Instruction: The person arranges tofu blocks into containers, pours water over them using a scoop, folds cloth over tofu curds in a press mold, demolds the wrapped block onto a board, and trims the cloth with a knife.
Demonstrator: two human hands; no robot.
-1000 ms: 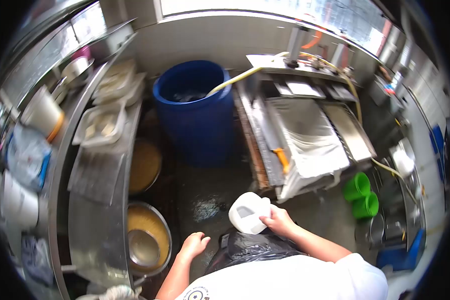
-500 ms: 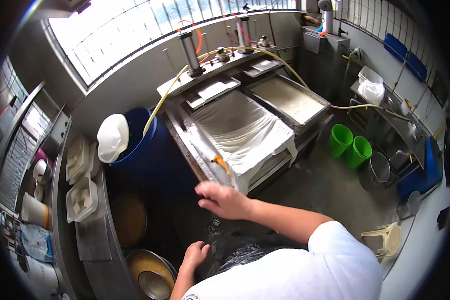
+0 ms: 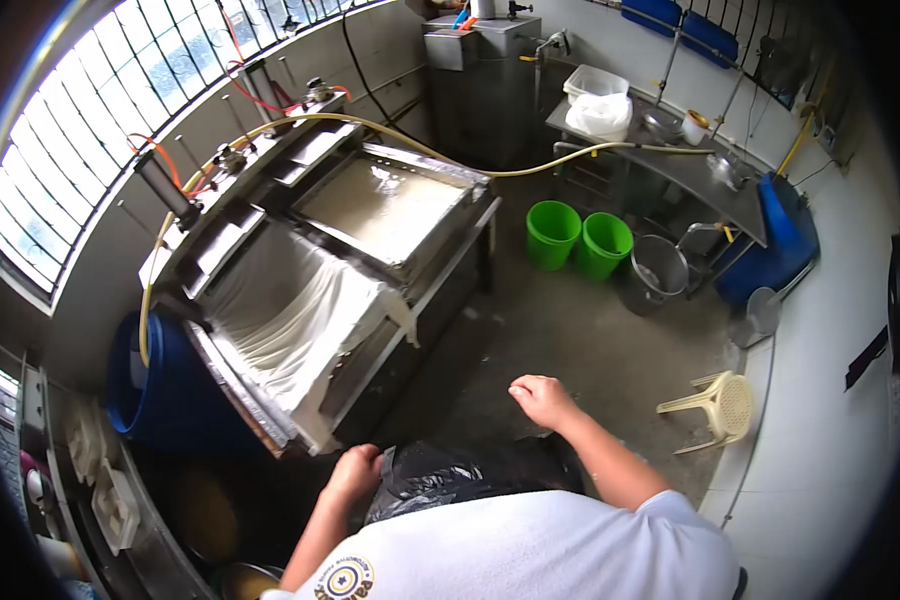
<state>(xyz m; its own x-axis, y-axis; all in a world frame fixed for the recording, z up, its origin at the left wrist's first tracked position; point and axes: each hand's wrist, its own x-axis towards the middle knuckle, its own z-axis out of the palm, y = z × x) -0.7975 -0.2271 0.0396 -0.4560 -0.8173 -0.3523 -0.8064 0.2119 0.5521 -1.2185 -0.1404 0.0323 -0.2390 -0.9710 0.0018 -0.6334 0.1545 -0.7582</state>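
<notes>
My left hand [image 3: 353,472] is closed beside the black plastic apron [image 3: 450,472] at my waist; I cannot make out anything in it. Out in front of my body, to the right, my right hand [image 3: 544,400] has its fingers curled in, with nothing visible in it. Ahead on the left is a metal press table, its near mould draped with white cloth [image 3: 300,318]. Beside the cloth, a tray holds a pale mass [image 3: 375,205]. A yellow hose [image 3: 515,172] runs over the table's back and across to the right.
The blue barrel [image 3: 165,385] stands left of the press table. Two green buckets [image 3: 553,236] and a grey bucket [image 3: 656,275] sit on the floor near a metal side table [image 3: 710,190]. A cream stool [image 3: 715,408] lies at the right. Pans are at lower left.
The view has swung right. The white jug left my right hand and was at the blue barrel half a second ago. My right hand has moved back toward my body and closed.
</notes>
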